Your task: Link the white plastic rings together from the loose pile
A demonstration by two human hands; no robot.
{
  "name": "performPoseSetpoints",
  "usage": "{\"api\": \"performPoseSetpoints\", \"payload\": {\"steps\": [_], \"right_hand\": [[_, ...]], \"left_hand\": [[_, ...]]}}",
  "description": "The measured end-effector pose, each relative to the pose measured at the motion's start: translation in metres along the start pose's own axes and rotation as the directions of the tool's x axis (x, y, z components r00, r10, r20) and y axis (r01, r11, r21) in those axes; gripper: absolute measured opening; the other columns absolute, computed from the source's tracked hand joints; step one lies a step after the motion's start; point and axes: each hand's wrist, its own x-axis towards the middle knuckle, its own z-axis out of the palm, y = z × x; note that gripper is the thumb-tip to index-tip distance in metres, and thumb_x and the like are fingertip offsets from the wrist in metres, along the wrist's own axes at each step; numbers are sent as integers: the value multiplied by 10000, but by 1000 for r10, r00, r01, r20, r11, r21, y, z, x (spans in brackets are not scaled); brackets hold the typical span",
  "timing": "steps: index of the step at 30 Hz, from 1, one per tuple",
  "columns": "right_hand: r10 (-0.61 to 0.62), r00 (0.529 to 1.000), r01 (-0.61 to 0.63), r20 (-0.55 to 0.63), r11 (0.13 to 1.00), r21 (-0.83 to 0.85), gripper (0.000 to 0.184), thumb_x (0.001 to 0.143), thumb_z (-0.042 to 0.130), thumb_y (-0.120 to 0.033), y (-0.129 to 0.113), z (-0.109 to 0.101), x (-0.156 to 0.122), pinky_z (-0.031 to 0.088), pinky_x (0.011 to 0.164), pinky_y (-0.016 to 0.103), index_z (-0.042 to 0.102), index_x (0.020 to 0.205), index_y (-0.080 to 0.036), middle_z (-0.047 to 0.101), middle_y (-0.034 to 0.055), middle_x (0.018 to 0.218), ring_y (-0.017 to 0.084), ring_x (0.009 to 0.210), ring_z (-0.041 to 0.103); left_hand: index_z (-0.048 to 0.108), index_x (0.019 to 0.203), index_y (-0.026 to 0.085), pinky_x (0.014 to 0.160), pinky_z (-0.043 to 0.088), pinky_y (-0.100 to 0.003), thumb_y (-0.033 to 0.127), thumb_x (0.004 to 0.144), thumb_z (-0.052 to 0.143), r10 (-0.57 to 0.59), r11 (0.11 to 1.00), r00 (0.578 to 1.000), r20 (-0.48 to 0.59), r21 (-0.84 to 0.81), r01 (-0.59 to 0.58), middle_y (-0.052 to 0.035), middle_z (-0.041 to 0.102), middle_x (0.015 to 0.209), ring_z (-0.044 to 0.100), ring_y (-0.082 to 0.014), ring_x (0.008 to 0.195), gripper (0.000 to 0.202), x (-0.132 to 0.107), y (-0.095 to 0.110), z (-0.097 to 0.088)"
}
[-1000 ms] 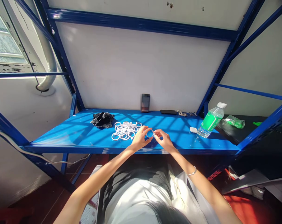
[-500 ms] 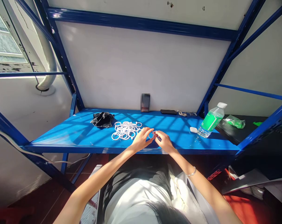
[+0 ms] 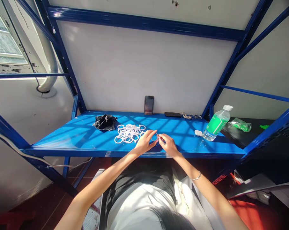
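Left hand [image 3: 144,142] and right hand [image 3: 168,144] both pinch one white ring [image 3: 154,137] by the fingertips, above the blue shelf [image 3: 87,140] front edge. Ring pile [image 3: 129,133] lies at 10 o'clock. Likely best: light grip, ring over shelf.

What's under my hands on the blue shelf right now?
The left hand and right hand pinch one white ring above the blue shelf; bare surface shows around them. The patch directly beneath the palms is covered.
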Motion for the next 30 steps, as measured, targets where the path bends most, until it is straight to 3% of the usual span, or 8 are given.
{"api": "performPoseSetpoints", "payload": {"steps": [6,11,18,23,26,30], "right_hand": [[27,1000,-27,-4,999,42,213,935,454,-288,1,1,0,531,771,366,635,1024,-219,689,83,957,230,861,652],[93,995,-95,20,974,207,204,923,495,-329,2,0,1,539,759,343,630,1020,-211,697,74,983,204,836,659],[230,963,-269,142,865,424,237,870,571,-409,7,1,3,543,782,325,633,980,-209,686,43,953,185,862,666],[183,950,-288,252,824,488,248,853,581,-429,11,4,3,543,794,339,645,945,-208,676,37,937,198,889,655],[214,947,-309,238,807,504,280,823,606,-473,13,5,4,542,765,337,635,862,-197,673,35,893,198,851,648],[329,922,-385,204,720,577,397,747,654,-563,19,4,8,496,562,267,617,826,-176,660,29,731,150,620,597]], "left_hand": [[393,1351,233,819,561,-327,293,952,471,-3,1000,1000,6,15,3,-108,579,1152,606,-221,1062,412,0,1,-1],[450,1265,206,766,562,-308,316,949,473,-12,999,1000,7,41,12,-95,589,1077,621,-206,978,335,0,1,0],[514,1143,194,651,532,-286,412,933,493,-67,992,996,51,109,61,-67,604,953,626,-194,833,303,-2,-1,4],[526,1128,186,621,509,-278,443,928,489,-75,986,993,89,155,60,-74,609,951,626,-190,789,327,-3,-1,5],[531,1122,189,611,495,-271,478,924,488,-92,993,990,110,83,83,-70,606,947,616,-180,773,353,-1,-1,4],[584,891,178,578,441,-238,474,945,445,-122,986,967,223,-87,145,-17,571,770,547,-131,649,332,1,-2,0]]}}
